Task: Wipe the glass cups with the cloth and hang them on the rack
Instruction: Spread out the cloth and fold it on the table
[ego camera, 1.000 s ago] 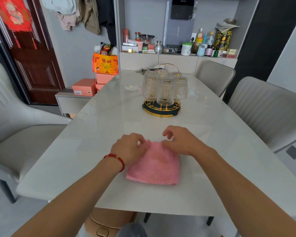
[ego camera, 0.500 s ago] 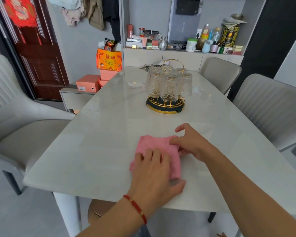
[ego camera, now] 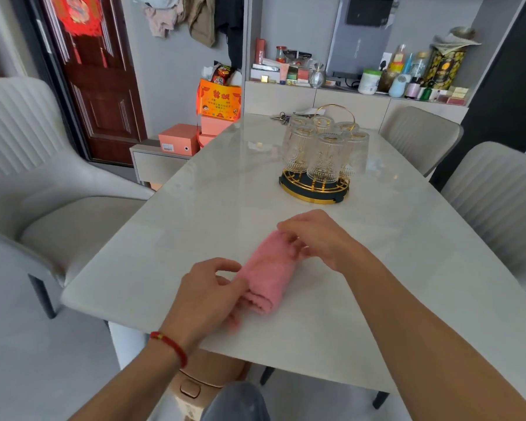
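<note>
Folded narrower since a moment ago, the pink cloth (ego camera: 268,270) lies on the surface (ego camera: 195,214), left hand (ego camera: 208,294) and right hand (ego camera: 319,238) fingers pinching its ends. Glass cups (ego camera: 324,150) hang on the rack (ego camera: 315,189) beyond, chairs (ego camera: 495,189) around.

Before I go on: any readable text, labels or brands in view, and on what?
None can be read for certain.
Orange box: red characters, too blurred.
Pink box: white barcode label, too small.
Gold tin: print illegible.
Shelf bottles: labels too small.
Door hanging: motif, no legible text.
</note>
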Tool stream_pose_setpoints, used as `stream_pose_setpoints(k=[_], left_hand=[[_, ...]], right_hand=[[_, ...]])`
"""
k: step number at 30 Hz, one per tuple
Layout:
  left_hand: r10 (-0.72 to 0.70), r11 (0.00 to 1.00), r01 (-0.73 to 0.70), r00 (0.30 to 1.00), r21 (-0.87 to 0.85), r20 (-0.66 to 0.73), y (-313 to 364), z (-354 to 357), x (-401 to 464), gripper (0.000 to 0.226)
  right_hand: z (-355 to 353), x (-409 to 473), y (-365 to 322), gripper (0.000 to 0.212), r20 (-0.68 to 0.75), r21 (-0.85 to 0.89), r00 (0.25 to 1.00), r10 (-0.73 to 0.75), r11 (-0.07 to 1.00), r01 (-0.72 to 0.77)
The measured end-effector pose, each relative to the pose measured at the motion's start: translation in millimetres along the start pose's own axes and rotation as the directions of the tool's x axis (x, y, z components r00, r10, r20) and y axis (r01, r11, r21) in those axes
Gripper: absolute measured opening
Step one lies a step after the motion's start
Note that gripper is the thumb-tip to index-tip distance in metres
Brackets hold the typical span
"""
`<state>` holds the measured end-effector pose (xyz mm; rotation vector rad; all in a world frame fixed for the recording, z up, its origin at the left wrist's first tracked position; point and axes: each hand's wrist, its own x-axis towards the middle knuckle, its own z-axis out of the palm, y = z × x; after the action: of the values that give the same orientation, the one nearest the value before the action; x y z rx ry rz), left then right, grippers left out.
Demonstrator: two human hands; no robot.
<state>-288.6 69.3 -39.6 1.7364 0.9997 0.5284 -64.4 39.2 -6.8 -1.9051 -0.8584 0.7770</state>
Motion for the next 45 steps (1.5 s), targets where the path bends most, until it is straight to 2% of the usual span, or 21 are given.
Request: stream_pose_setpoints(k=[2,3,5,6,8,10,11,13,16,19,21,24,26,30,33,35,37,39,43,45], left_hand=[[0.041,0.982,-0.042,0.999,0.185,0.005,-7,-6,7,0.011],[0.077,0.960,-0.073,0.997,0.271,-0.003,-8,-7,9,0.015],[0.134,0.889,-0.111,0.991,0.444,-0.021,-8,-7,11,0.032],[0.139,0.846,-0.110,0.990,0.522,-0.017,-6,-5,12,0.044],[0.122,0.756,-0.101,0.992,0.647,0.012,-1,0,15,0.055],[0.088,0.712,-0.118,0.993,0.692,0.080,5,3,20,0.041],[0.064,0.727,-0.133,0.990,0.674,0.126,9,4,24,0.036],[0.012,0.769,-0.145,0.977,0.623,0.213,18,4,33,0.034],[-0.026,0.765,-0.163,0.959,0.623,0.282,31,8,43,0.027],[-0.078,0.798,-0.153,0.933,0.583,0.351,43,18,55,0.035],[-0.134,0.845,-0.128,0.888,0.518,0.439,56,32,71,0.046],[-0.085,0.900,-0.190,0.807,0.393,0.584,79,67,106,0.039],[-0.027,0.952,-0.168,0.789,0.257,0.614,98,104,132,0.037],[0.078,0.997,-0.063,0.887,-0.049,0.455,131,196,189,0.036],[0.046,0.972,0.030,0.948,-0.232,0.314,149,273,233,0.015],[0.077,0.982,-0.042,0.980,-0.187,0.184,156,321,264,0.011],[0.130,0.990,-0.125,0.989,-0.070,0.071,163,349,285,0.019],[0.169,0.985,-0.170,0.985,0.015,0.022,167,369,307,0.030],[0.249,0.915,-0.246,0.968,0.319,0.032,172,392,335,0.038],[0.300,0.893,-0.282,0.954,0.351,0.004,173,396,342,0.045]], right_hand=[[2,7,4,0.031,-0.084,-0.382,0.990,-0.114,0.921,0.074],[3,8,5,0.043,-0.083,-0.500,0.989,-0.126,0.864,0.068],[4,8,5,0.063,-0.008,-0.602,1.000,-0.027,0.799,0.017],[4,8,5,0.065,0.031,-0.601,0.999,0.027,0.799,-0.003],[5,9,5,0.067,0.066,-0.535,0.996,0.062,0.845,-0.018],[2,11,5,0.074,0.062,-0.428,0.993,0.098,0.902,-0.062],[-1,11,6,0.073,0.080,-0.370,0.990,0.120,0.925,-0.083],[-9,5,7,0.056,0.150,-0.249,0.977,0.153,0.962,-0.112],[-28,-5,16,0.043,0.268,-0.026,0.951,0.154,0.988,-0.152],[-53,-13,31,0.040,0.303,0.159,0.949,0.087,0.977,-0.140],[-77,-14,42,0.041,0.288,0.284,0.958,0.011,0.954,-0.096],[-118,-7,54,0.043,0.191,0.393,0.978,-0.081,0.920,0.000],[-156,7,64,0.038,0.058,0.411,0.994,-0.088,0.910,0.057],[-236,47,109,0.034,-0.222,0.505,0.975,-0.016,0.853,0.129],[-275,83,149,0.031,-0.465,0.571,0.874,0.145,0.803,0.170],[-291,105,169,0.036,-0.657,0.403,0.737,0.159,0.900,0.164],[-302,125,176,0.038,-0.770,0.153,0.637,0.044,0.981,0.117],[-316,147,181,0.036,-0.793,-0.004,0.607,-0.059,0.996,0.093],[-340,183,192,0.036,-0.800,-0.110,0.592,-0.097,0.994,0.015],[-339,190,195,0.040,-0.817,-0.280,0.544,-0.191,0.956,-0.085]])
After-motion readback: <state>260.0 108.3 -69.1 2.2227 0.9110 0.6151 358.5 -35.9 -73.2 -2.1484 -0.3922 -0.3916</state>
